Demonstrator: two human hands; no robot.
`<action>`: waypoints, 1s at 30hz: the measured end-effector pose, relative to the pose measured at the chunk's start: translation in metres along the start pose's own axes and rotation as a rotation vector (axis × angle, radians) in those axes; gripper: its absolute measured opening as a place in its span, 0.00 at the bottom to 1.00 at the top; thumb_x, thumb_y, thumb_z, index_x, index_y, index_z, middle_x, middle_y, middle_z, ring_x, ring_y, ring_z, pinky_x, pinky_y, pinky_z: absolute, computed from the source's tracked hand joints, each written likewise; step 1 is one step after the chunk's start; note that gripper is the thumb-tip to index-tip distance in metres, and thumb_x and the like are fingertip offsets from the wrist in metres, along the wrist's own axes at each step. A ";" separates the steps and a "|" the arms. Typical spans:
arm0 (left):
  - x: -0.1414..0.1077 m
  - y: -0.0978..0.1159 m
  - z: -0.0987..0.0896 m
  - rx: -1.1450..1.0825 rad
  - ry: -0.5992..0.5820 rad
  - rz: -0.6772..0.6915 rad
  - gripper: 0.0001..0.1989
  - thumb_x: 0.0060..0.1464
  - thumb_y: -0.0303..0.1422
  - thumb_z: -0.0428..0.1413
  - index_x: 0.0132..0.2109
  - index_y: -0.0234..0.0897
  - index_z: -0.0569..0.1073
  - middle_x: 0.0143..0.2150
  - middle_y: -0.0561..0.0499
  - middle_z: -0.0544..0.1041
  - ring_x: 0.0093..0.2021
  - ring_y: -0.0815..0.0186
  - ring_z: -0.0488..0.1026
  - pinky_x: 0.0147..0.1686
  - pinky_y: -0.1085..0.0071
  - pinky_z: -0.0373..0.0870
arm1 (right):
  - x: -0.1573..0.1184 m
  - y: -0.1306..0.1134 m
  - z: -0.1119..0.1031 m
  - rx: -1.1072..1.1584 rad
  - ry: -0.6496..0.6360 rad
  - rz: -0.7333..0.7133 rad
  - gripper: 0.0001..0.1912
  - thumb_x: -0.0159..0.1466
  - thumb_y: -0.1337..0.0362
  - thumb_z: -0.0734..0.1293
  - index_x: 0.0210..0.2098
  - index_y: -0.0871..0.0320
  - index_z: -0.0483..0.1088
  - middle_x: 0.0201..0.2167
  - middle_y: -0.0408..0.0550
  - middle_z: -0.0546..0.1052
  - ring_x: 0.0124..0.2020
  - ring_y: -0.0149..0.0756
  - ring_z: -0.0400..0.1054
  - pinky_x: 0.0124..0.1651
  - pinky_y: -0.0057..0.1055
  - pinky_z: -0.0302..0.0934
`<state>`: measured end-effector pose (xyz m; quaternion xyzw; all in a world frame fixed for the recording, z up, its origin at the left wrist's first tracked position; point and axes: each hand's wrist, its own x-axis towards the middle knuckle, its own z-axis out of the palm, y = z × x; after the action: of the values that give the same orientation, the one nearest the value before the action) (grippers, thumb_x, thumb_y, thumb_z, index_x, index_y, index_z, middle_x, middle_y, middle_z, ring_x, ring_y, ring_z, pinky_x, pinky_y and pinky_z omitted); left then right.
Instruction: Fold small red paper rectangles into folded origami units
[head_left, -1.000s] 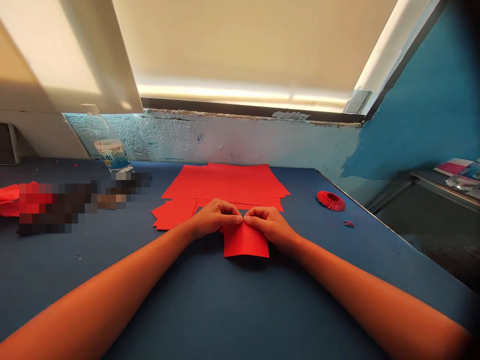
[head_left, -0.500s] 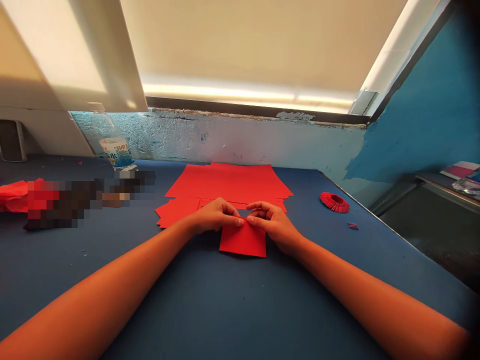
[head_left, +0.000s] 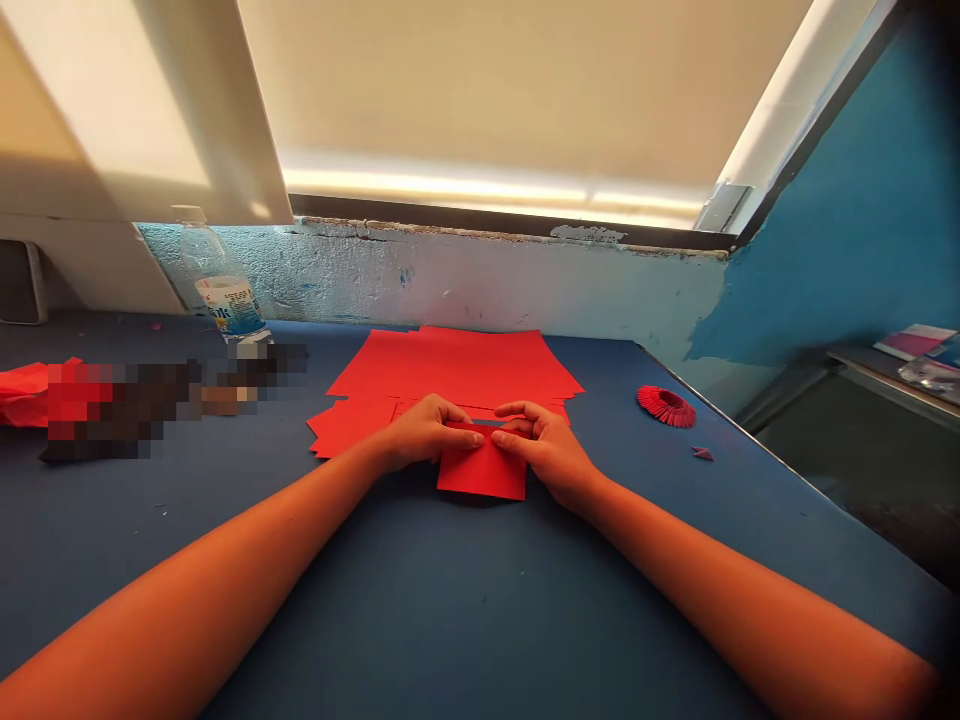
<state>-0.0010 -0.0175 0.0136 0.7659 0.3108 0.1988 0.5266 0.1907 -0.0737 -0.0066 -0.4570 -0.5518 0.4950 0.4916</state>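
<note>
In the head view, a folded piece of red paper (head_left: 482, 465) is laid on the blue bench (head_left: 135, 490), right between the two hands. Neither hand is nearer to it. Its longer side seems to run from left to right. Its top edge is pinched by the left grip (head_left: 424, 432) and the right grip (head_left: 544, 445), with the fingers curled and the thumbs almost touching. A pile of red sheets (head_left: 450, 365) is laid just behind. A red paper ring (head_left: 666, 406) is seen to the right. A clear plastic bottle (head_left: 217, 285) is stood by the wall.
</note>
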 end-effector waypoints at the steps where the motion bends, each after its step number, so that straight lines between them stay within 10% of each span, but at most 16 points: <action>1: 0.000 0.000 0.000 -0.006 0.005 0.001 0.19 0.45 0.44 0.57 0.20 0.34 0.63 0.18 0.57 0.54 0.18 0.75 0.50 0.18 0.74 0.44 | 0.001 0.001 0.000 0.001 0.009 0.001 0.15 0.52 0.61 0.71 0.38 0.57 0.68 0.27 0.44 0.75 0.32 0.36 0.71 0.36 0.33 0.62; 30: 0.002 -0.001 0.001 -0.256 0.097 0.009 0.16 0.45 0.43 0.59 0.28 0.31 0.71 0.23 0.52 0.69 0.19 0.74 0.63 0.15 0.78 0.57 | 0.003 -0.001 0.000 0.265 0.072 -0.022 0.21 0.51 0.62 0.73 0.43 0.56 0.69 0.39 0.49 0.78 0.40 0.40 0.73 0.46 0.36 0.64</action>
<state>0.0008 -0.0161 0.0127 0.6832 0.3047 0.2759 0.6036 0.1903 -0.0705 -0.0050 -0.3995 -0.4685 0.5413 0.5727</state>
